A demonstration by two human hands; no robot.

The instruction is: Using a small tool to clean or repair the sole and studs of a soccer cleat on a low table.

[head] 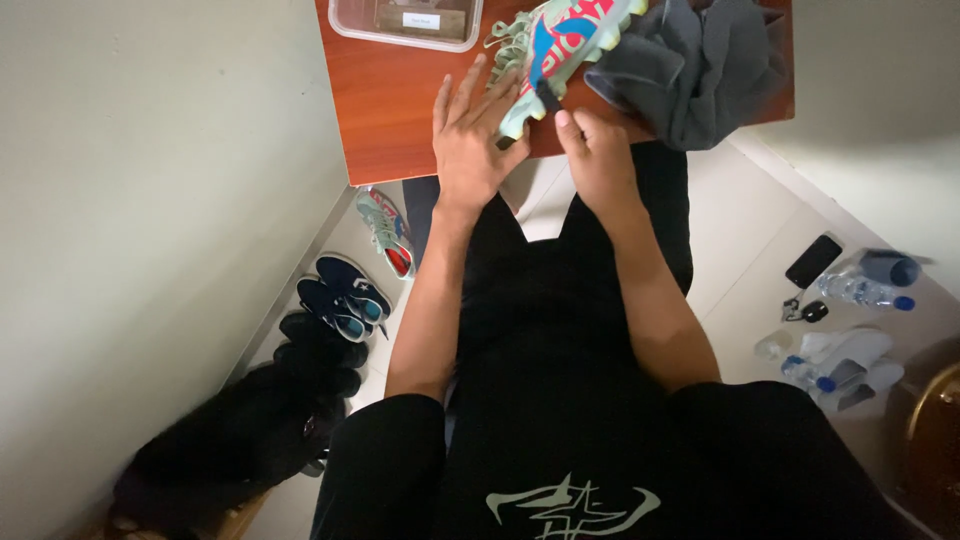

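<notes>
Black shirt with a pale graphic on it fills the bottom of the view, since the camera looks straight down the person's chest to both arms stretched out ahead. Up at the near edge of a reddish-brown wooden table sits a mint-green sneaker with red and blue patches, heel end pointing back toward the person and laces on its left side. Left hand is spread wide and flat, fingers fanned out, pressing against the left side of the sneaker near the laces. Right hand is curled in, thumb up against the heel end of the shoe, so it looks like a pinch on the heel, though I can't see the fingers underneath. A grey cloth is bunched up just right of the sneaker, touching it. A clear plastic box sits further back on the left of the table. Down on the floor by the left wall there's a row of shoes, and off to the right a phone and some water bottles.
</notes>
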